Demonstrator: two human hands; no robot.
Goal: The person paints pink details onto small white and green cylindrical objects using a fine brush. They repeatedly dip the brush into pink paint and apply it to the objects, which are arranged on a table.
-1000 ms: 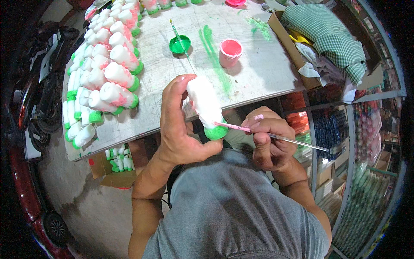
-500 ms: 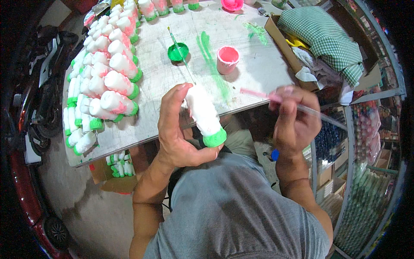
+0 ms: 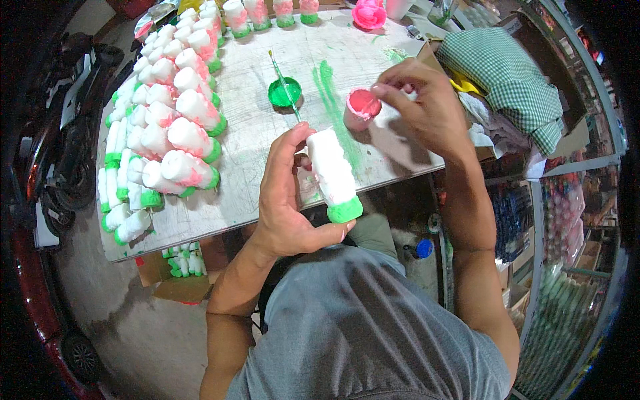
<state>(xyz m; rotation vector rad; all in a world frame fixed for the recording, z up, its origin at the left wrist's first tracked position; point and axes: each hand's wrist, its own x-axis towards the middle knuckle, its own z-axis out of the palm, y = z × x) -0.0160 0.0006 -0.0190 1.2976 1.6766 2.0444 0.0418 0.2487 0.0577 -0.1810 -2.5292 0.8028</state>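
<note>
My left hand (image 3: pixel 283 207) grips a white candle (image 3: pixel 331 167) with bumpy sides and a green-painted base, the thumb at its green end and the fingers at its other end. Little pink shows on the side facing up. Over the pink paint cup (image 3: pixel 359 121), my right hand (image 3: pixel 427 107) is closed on a paintbrush, whose tip is down in the cup; most of the brush is hidden by the fingers. Beyond the candle, a second thin brush (image 3: pixel 281 77) lies across a small dish of green paint (image 3: pixel 273 99).
Rows of candles (image 3: pixel 190 133) with white, pink and green parts fill the table's left side. Others (image 3: pixel 283 12) stand at the far edge, near a pink flower-shaped piece (image 3: pixel 369 13). A box with checkered cloth (image 3: pixel 503 73) sits at right. Below the table is an open carton (image 3: pixel 183 288).
My right hand has moved forward and left from beside the table edge, bringing the brush into the pink cup. The candle in my left hand has shifted slightly right in the picture.
</note>
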